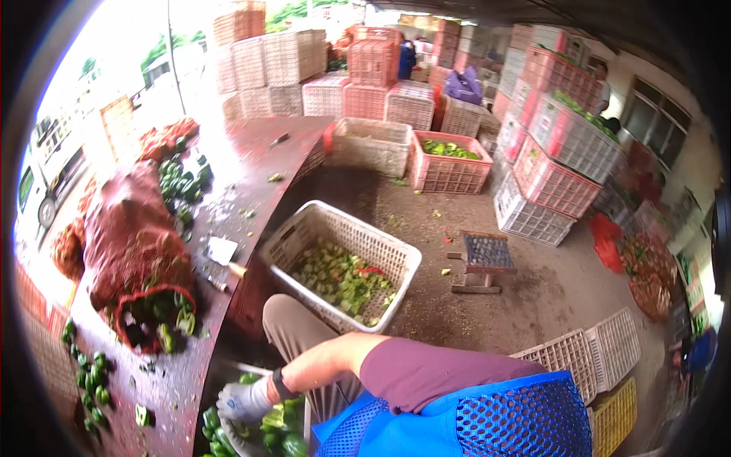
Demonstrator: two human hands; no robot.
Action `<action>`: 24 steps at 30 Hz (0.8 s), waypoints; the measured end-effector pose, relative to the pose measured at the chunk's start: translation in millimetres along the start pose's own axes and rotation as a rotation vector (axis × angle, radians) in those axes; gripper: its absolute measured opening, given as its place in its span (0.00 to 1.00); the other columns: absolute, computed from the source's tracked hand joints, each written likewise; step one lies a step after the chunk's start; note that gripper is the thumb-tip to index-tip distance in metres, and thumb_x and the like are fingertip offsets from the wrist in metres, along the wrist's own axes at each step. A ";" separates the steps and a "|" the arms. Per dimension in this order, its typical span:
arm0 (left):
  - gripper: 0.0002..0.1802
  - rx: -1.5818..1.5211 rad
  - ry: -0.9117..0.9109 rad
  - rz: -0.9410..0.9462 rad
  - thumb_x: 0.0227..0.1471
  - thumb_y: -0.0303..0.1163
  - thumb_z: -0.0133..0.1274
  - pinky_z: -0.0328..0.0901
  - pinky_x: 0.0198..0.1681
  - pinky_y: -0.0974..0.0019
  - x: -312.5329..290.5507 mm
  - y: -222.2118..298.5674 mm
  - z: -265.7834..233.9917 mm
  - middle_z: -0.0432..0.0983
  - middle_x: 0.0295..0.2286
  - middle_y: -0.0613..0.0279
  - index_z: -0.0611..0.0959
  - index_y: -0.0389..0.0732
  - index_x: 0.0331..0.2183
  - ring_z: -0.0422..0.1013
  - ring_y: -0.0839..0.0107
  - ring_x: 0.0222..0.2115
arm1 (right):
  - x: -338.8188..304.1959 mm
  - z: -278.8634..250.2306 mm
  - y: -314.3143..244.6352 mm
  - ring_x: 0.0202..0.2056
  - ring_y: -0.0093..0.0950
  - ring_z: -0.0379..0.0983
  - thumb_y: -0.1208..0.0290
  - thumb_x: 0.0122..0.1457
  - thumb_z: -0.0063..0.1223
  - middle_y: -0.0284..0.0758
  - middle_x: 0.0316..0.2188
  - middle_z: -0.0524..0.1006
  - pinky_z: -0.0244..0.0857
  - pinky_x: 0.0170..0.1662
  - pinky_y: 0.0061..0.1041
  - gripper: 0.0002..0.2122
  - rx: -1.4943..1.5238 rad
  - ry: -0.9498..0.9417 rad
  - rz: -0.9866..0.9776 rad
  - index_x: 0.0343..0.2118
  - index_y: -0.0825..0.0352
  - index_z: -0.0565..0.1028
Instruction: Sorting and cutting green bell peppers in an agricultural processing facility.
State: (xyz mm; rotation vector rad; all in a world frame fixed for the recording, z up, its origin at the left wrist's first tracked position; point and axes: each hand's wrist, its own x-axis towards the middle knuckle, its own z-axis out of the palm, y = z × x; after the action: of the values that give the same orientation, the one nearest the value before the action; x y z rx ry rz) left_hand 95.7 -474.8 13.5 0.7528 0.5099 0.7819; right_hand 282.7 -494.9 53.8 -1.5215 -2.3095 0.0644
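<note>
My right hand (245,401), in a grey work glove with a dark band at the wrist, reaches left over green peppers (288,440) in a light-coloured crate (308,419) beside my leg. It is over or against the peppers; its fingers are largely hidden, so I cannot make out a grip. My left hand does not show clearly. On the metal table (177,396) lies a red mesh sack (129,236), its mouth toward me with peppers inside. A broad white blade with a wooden handle (222,251) lies beside it.
More peppers (94,385) lie along the table. A white crate (407,263) with chopped green pieces stands ahead of my knee. Beyond are a low stool (487,253), a pink crate (452,179) and tall crate stacks (544,145). Crates (567,362) lie to my right.
</note>
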 end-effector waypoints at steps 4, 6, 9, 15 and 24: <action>0.37 0.002 -0.013 -0.105 0.73 0.51 0.54 0.64 0.74 0.47 39.6 26.1 -0.9 0.75 0.69 0.56 0.75 0.43 0.74 0.69 0.59 0.70 | 10.2 -43.1 8.1 0.38 0.47 0.85 0.57 0.40 0.79 0.39 0.34 0.84 0.77 0.42 0.46 0.27 0.057 0.049 0.035 0.43 0.63 0.82; 0.39 -0.003 0.005 -0.173 0.73 0.57 0.52 0.62 0.74 0.45 48.6 33.4 -8.1 0.74 0.70 0.58 0.76 0.46 0.74 0.68 0.59 0.71 | 12.7 -53.3 3.3 0.36 0.49 0.85 0.56 0.43 0.78 0.41 0.33 0.84 0.77 0.41 0.47 0.30 0.107 0.056 0.088 0.48 0.65 0.78; 0.42 -0.030 0.030 -0.264 0.72 0.66 0.49 0.59 0.75 0.43 63.6 36.5 -1.0 0.74 0.71 0.61 0.77 0.50 0.74 0.66 0.59 0.73 | 10.7 -63.0 -5.7 0.36 0.49 0.85 0.56 0.47 0.76 0.41 0.33 0.84 0.76 0.40 0.48 0.30 0.037 0.063 0.050 0.50 0.65 0.77; 0.41 0.155 -0.001 -0.114 0.73 0.64 0.49 0.60 0.75 0.43 66.2 33.6 3.7 0.73 0.71 0.60 0.77 0.49 0.74 0.66 0.58 0.73 | 13.4 -66.9 -5.9 0.34 0.51 0.84 0.56 0.50 0.74 0.42 0.31 0.84 0.74 0.35 0.53 0.33 -0.013 0.073 -0.157 0.58 0.63 0.76; 0.35 0.812 -0.193 0.456 0.76 0.41 0.54 0.67 0.74 0.48 40.2 20.5 9.2 0.74 0.71 0.52 0.72 0.40 0.76 0.72 0.55 0.69 | 33.7 -80.9 -23.5 0.53 0.51 0.85 0.62 0.58 0.74 0.52 0.56 0.86 0.79 0.57 0.48 0.52 0.747 -0.231 0.130 0.82 0.66 0.56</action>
State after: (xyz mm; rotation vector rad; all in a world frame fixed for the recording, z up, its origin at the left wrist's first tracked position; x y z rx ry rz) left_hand 117.4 -437.5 29.4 1.7245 0.4821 0.9079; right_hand 277.2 -487.8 144.1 -1.2904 -1.9757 1.0541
